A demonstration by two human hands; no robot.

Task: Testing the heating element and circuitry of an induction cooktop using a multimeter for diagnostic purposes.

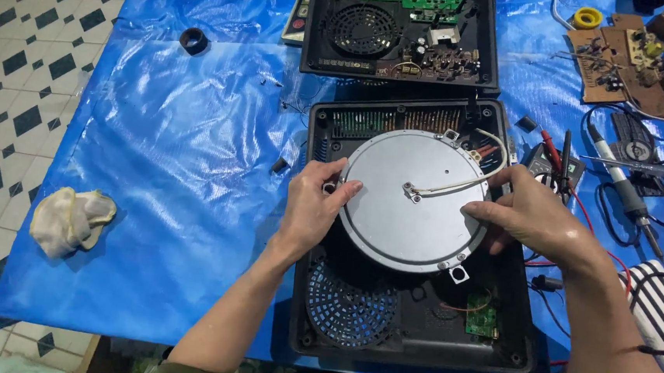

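Observation:
A round grey metal disc [399, 222] with a white sleeved wire fixed at its centre lies over an opened black appliance base [416, 325]. My left hand [311, 204] grips the disc's left rim, thumb on top. On the right rim rests my right hand [532, 216], fingers curled over the edge. Below the disc the base shows a round fan grille [349, 304] and a small green circuit board [482, 316].
A second opened black appliance base [402, 29] with boards sits behind. A soldering iron [626, 191], multimeter probes [558, 159], brown circuit boards [621, 59] and yellow tape roll [587, 17] lie right. A black tape roll [193, 40] and crumpled cloth [71, 219] lie left on the blue tarp [178, 160].

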